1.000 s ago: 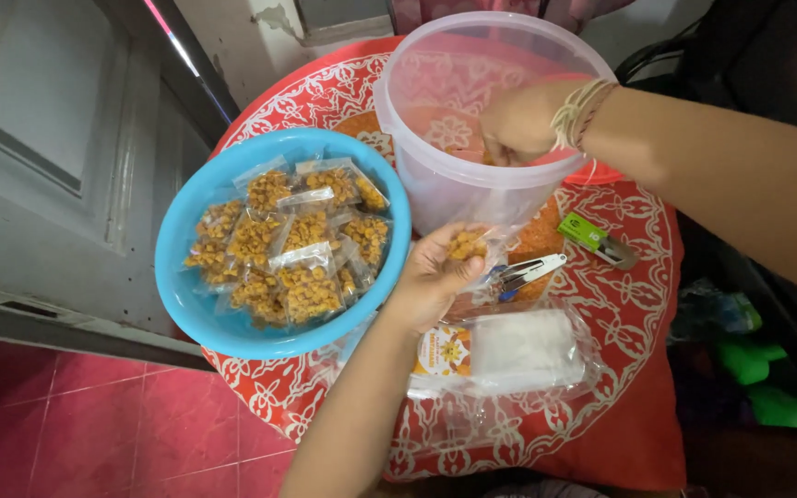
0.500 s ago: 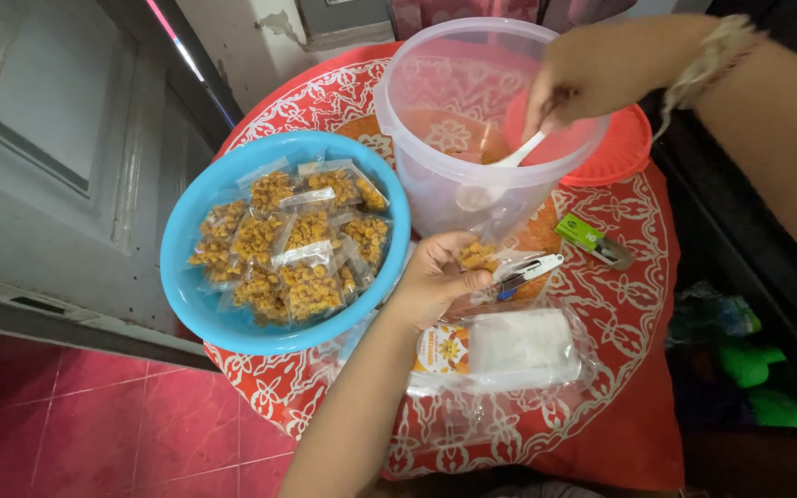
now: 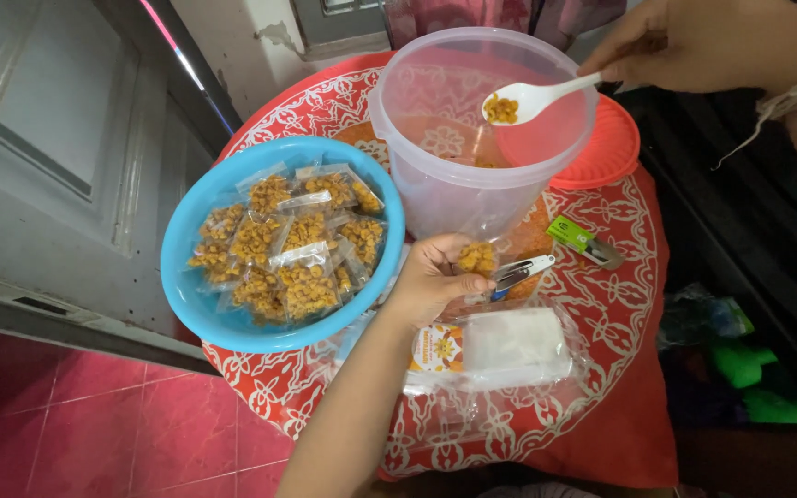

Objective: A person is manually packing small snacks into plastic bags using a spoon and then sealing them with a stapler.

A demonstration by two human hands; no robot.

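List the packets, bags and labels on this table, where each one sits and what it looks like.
Filled snack packets: piled in the blue bowl, small clear pouches of yellow-orange bits.
Open packet: in the left hand, clear, partly filled.
Bag of empty pouches: flat on the red patterned tablecloth, clear, white stack inside.
Label card: inside that bag's left end, orange and white.

We see a blue bowl (image 3: pixel 197 304) at the left of the red patterned tablecloth (image 3: pixel 620 277), heaped with small filled packets (image 3: pixel 292 242). At the far right lies an orange lid (image 3: pixel 606 152), nearer a green lighter (image 3: pixel 583 242) and metal clippers (image 3: pixel 520 271). Nearest us sits a stack of empty bags (image 3: pixel 509 349).
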